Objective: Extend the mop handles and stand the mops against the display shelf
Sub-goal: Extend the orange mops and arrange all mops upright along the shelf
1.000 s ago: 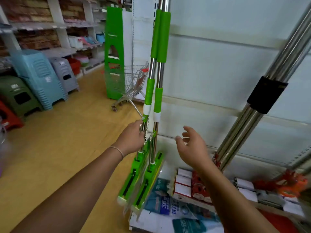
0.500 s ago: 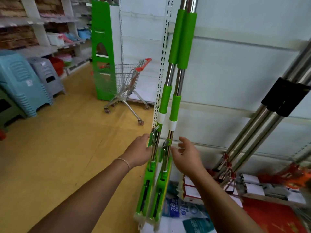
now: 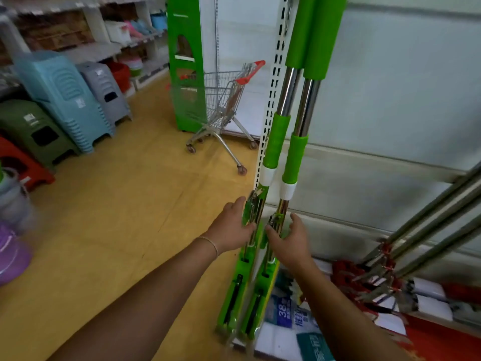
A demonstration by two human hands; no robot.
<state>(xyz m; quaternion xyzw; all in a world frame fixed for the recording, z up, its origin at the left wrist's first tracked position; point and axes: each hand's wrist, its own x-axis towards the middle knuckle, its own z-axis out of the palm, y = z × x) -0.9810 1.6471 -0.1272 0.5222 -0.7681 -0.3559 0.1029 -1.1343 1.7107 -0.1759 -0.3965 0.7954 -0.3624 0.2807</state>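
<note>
Two green mops stand upright side by side against the white display shelf (image 3: 390, 87). The left mop (image 3: 276, 142) and the right mop (image 3: 295, 160) both have steel shafts, green grips and flat green heads down near the floor. My left hand (image 3: 230, 229) grips the lower shaft of the left mop, just below its white collar. The lower shaft of the right mop runs between the thumb and fingers of my right hand (image 3: 289, 239), which holds it.
A shopping cart (image 3: 223, 108) and a green stand (image 3: 186, 61) stand behind the mops. Stacked plastic stools (image 3: 65, 95) line the left aisle. Steel-handled mops (image 3: 429, 217) lean at the right. Packaged goods (image 3: 286, 311) lie on the bottom shelf.
My right hand came in from the air and closed round the right mop's shaft. Both mops now stand straighter and closer to the shelf. My left hand kept its hold.
</note>
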